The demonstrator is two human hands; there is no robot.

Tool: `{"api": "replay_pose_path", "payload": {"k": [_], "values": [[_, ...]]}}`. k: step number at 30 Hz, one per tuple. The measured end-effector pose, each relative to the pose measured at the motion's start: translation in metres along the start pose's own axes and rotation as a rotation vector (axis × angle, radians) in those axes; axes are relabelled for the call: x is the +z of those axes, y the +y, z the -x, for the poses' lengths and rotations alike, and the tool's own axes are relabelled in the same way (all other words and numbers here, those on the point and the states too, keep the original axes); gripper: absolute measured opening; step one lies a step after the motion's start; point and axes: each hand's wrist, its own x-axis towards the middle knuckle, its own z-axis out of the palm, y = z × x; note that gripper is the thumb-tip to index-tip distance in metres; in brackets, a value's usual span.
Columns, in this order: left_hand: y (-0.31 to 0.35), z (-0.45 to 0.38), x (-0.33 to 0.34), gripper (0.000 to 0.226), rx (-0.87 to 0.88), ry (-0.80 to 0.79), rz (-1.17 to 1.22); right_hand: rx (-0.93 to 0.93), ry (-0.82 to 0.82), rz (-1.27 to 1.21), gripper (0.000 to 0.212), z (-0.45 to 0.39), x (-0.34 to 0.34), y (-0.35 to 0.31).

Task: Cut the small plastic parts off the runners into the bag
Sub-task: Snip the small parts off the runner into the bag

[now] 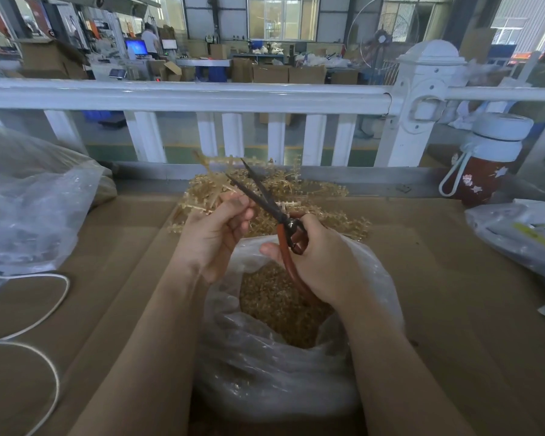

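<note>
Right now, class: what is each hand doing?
Left hand: pinches a tan plastic runner.
Right hand: grips orange-handled black scissors, blades open.

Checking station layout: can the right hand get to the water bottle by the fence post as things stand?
Probably not right away: the right hand grips the scissors over the bag. The path to the water bottle looks free, though it stands far off.

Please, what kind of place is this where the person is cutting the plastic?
Most likely a factory or workshop floor. Stacked cardboard boxes and a computer station fill the hall behind a white railing, and the bench holds a heap of moulded runners beside the bag of cut parts.
</note>
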Motion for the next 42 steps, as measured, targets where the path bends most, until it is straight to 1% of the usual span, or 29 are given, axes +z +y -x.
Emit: {"api": "replay_pose_path", "payload": {"k": [7,9,11,14,17,20,22,24,26,28,31,33,37,42], "values": [[-0.0045,-0.0014,-0.0008,0.006,0.117,-0.003,-0.195,-0.025,0.033,0.032,0.071,0.0001,0.0013,0.0002],[-0.0030,0.0004,0.0001,0.008,0.151,-0.032,-0.230,-0.033,0.040,0.031,0.068,0.0001,0.0018,0.0000],[-0.0015,0.0027,0.0023,0.005,0.170,-0.081,-0.255,-0.043,0.049,0.038,0.069,-0.0001,0.0019,0.0003],[-0.0020,0.0035,0.0032,0.014,0.185,-0.107,-0.289,-0.048,0.059,0.048,0.072,-0.0008,0.0018,0.0013],[-0.0017,0.0039,0.0034,0.012,0.188,-0.108,-0.299,-0.054,0.060,0.033,0.073,-0.0007,0.0022,0.0015],[-0.0022,0.0033,0.0025,0.017,0.189,-0.106,-0.292,-0.060,0.061,0.021,0.074,0.0000,0.0022,0.0010],[-0.0031,0.0026,0.0017,0.012,0.189,-0.111,-0.285,-0.060,0.063,0.018,0.075,0.0002,0.0019,0.0006],[-0.0039,0.0016,0.0012,0.005,0.179,-0.116,-0.272,-0.062,0.061,0.017,0.071,0.0007,0.0017,0.0002],[-0.0046,0.0003,0.0003,0.004,0.174,-0.123,-0.262,-0.073,0.063,0.015,0.062,0.0018,0.0014,-0.0002],[-0.0047,-0.0006,-0.0005,0.010,0.178,-0.135,-0.258,-0.084,0.065,0.017,0.057,0.0026,0.0011,-0.0011],[-0.0049,-0.0012,-0.0013,0.021,0.184,-0.157,-0.260,-0.077,0.057,0.014,0.063,0.0028,0.0005,-0.0014],[-0.0053,-0.0014,-0.0009,0.022,0.183,-0.158,-0.266,-0.071,0.052,0.008,0.066,0.0029,-0.0001,-0.0012],[-0.0052,-0.0015,-0.0016,0.021,0.166,-0.156,-0.249,-0.083,0.055,0.000,0.061,0.0030,0.0001,-0.0021],[-0.0058,-0.0012,-0.0001,0.027,0.164,-0.170,-0.229,-0.073,0.034,-0.004,0.069,0.0017,0.0017,-0.0023]]}}
